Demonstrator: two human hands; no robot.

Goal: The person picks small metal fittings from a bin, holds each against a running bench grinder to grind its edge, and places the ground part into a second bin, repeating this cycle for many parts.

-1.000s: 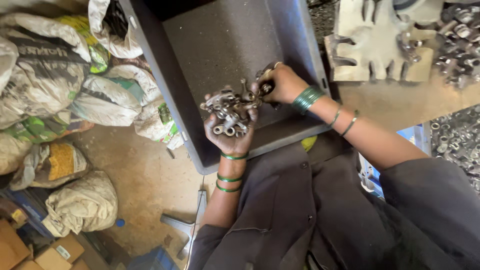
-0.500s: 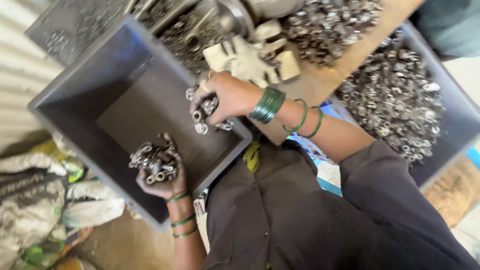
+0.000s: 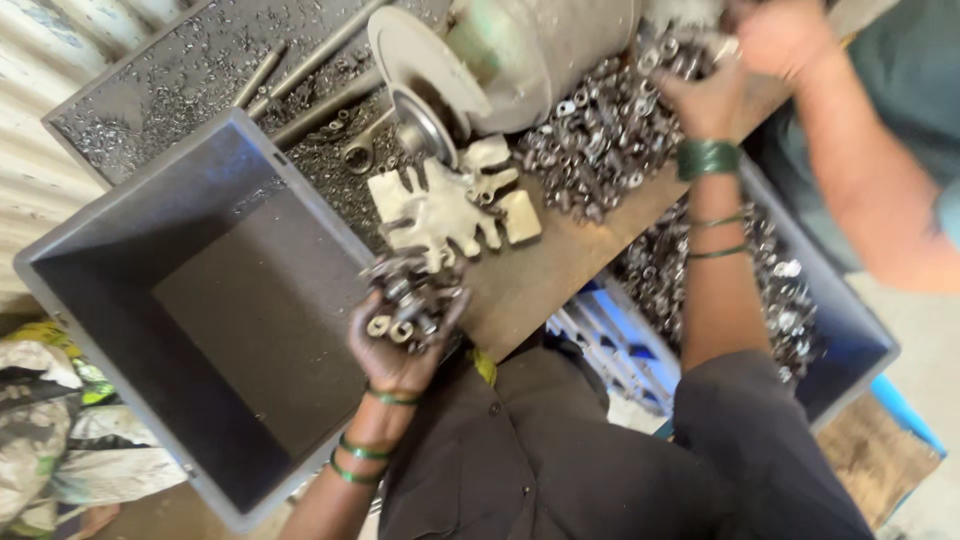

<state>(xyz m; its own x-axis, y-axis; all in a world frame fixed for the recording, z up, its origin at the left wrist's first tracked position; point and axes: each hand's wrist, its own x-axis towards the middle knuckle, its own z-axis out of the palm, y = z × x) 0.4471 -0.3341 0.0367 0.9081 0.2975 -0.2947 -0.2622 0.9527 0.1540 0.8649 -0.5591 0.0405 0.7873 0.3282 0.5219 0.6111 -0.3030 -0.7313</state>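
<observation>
The left hand (image 3: 400, 345) is cupped, palm up, with its fingers curled around a heap of small metal parts (image 3: 412, 295). They are shiny silver rings and short tubes, piled in the palm just beside the near edge of the wooden table (image 3: 560, 265). The right hand (image 3: 705, 95) is far up on the table in a big pile of the same silver bits (image 3: 590, 150); its fingers are blurry, so I cannot tell if they are closed. Half a second ago the right hand was low by the grey bin (image 3: 190, 330) with parts in it; now it has reached away, and the left hand has come up out of the bin. Another person's arm (image 3: 860, 150) is at the top right. Crumpled white sacks (image 3: 50, 450) with green and yellow patches lie at the bottom left.
</observation>
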